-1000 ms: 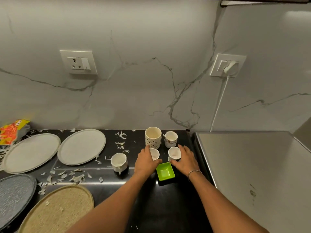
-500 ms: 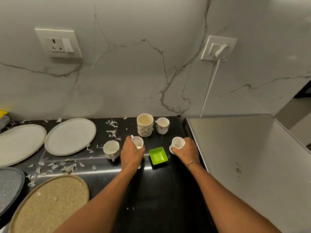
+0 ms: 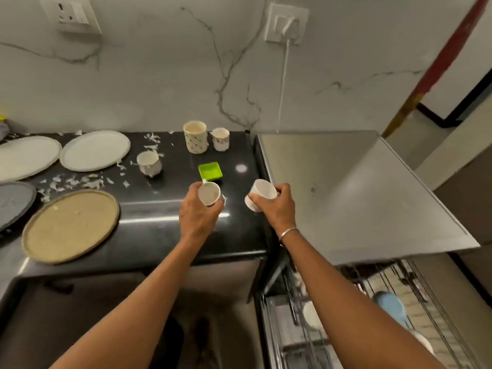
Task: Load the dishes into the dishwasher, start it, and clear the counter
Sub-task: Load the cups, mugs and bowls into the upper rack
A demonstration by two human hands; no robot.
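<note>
A black kitchen surface [image 3: 149, 235] runs along a marble wall, with a steel-topped dishwasher [image 3: 346, 195] just beside it on the right. The dishwasher's wire rack [image 3: 426, 283] is pulled out below and holds a blue piece of crockery [image 3: 388, 306] and something white. Four plates lie on the left of the surface: a tan plate [image 3: 70, 225], two white plates [image 3: 94, 150], and a grey plate [image 3: 13, 203] cut off by the frame. White scraps [image 3: 72, 181] are scattered among them. Near the wall stand a tall patterned mug [image 3: 195, 137] and a small cup [image 3: 221, 139], with a footed cup [image 3: 149, 162] and a green square dish [image 3: 210, 170] in front. Two arms reach in from below. The left hand [image 3: 198, 211] is curled round a small white cup [image 3: 209, 193], and the right hand [image 3: 277, 206] grips a second white cup [image 3: 259, 197]. Both cups are lifted clear of the surface and tipped. This looks like the loading step, early on, since most dishes remain out. The next move probably calls for carrying both cups down and right, then setting them mouth-down in free spots on the rack.
</note>
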